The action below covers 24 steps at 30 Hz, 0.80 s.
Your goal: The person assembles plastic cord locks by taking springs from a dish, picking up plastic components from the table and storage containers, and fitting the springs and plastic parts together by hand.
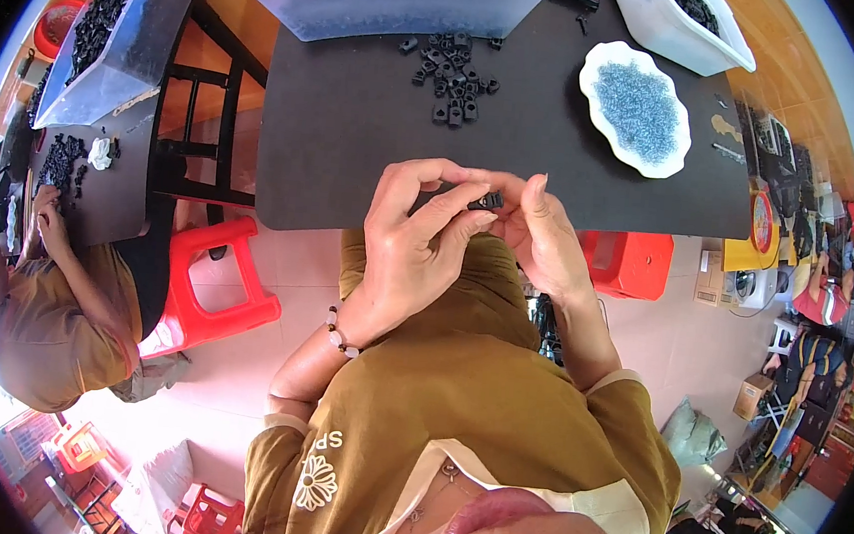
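My left hand pinches a small black plastic part between thumb and fingers, just off the table's near edge. My right hand is close against it on the right. Its thumb stands up apart from its fingers, which reach toward the part and are partly hidden behind it and my left hand. Farther off on the dark table lies a loose pile of similar black parts. To the right, a white scalloped plate holds many tiny bluish, see-through pieces, too small to make out singly.
A clear plastic bin stands at the table's far edge. A white tub of black parts is at the far right. Red stools stand below. On the left, another person works at a table with black pieces and a bin.
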Motion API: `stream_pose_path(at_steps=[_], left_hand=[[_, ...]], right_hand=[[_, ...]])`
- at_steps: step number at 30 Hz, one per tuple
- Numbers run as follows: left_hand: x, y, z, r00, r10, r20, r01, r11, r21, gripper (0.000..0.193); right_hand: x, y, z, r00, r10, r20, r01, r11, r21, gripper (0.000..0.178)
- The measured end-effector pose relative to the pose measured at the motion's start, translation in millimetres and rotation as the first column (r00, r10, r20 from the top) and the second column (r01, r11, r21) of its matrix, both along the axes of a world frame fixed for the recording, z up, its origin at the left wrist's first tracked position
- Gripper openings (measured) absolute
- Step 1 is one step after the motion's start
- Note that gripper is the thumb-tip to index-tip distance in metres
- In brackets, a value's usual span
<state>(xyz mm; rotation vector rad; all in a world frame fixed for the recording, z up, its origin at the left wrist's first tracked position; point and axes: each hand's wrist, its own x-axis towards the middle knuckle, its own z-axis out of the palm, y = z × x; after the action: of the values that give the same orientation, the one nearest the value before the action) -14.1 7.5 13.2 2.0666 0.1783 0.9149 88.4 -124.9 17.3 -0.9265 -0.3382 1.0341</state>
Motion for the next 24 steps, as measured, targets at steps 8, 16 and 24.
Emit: stream_pose_path(at_steps=[8, 16, 24], left_hand=[[7.0, 0.2, -9.4, 0.997, -0.06, 0.038, 0.064, 0.988, -0.138, 0.028], [0.6, 20.6, -24.3, 0.996, -0.052, -0.074, 0.03, 0.96, -0.277, 0.023], [-1.0, 24.4, -27.2, 0.989, -0.067, -0.129, 0.024, 0.95, -0.313, 0.021]], right_hand=[[21.6, -6.5, 1.3, 0.802, 0.024, 0.597, 0.144, 0.962, -0.232, 0.022], [191.6, -3.1, 82.7, 0.148, -0.052, 0.988, 0.565, 0.824, -0.041, 0.027], [330.9, -10.3, 106.8, -0.163, -0.241, 0.957, 0.719, 0.635, 0.282, 0.026]])
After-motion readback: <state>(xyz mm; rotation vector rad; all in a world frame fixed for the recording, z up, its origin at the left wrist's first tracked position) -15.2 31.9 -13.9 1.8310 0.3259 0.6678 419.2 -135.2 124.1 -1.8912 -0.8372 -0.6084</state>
